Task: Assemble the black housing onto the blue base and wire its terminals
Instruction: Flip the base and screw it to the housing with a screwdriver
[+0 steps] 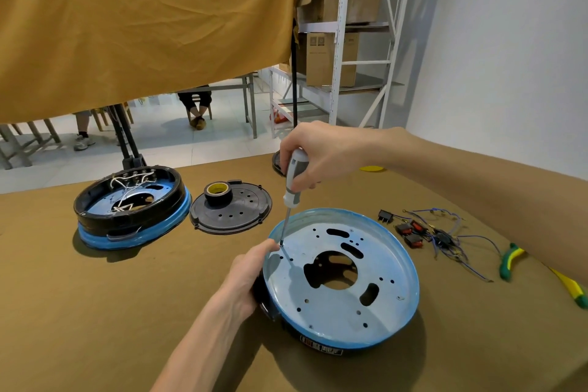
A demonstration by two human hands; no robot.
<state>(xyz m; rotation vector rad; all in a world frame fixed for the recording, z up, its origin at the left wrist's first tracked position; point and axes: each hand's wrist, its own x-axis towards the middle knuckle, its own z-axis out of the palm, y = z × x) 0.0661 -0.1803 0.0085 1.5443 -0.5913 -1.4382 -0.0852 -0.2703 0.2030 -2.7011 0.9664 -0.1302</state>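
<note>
The blue base point(375, 315) lies in front of me, its pale perforated plate facing up, with the black housing point(264, 302) showing beneath its left and front edge. My left hand point(246, 277) grips that left rim. My right hand point(313, 153) holds a grey-and-white screwdriver point(294, 184) upright, its tip on a hole near the plate's left edge. A bundle of blue wires with red-and-black switches point(426, 232) lies to the right.
A second, wired black-and-blue assembly point(130, 210) sits at the left. Beside it lies a black round cover point(235, 213) with a tape roll point(218, 191) on it. Green-and-yellow pliers point(512, 261) lie at the right edge. A brown cloth point(95, 312) covers the table.
</note>
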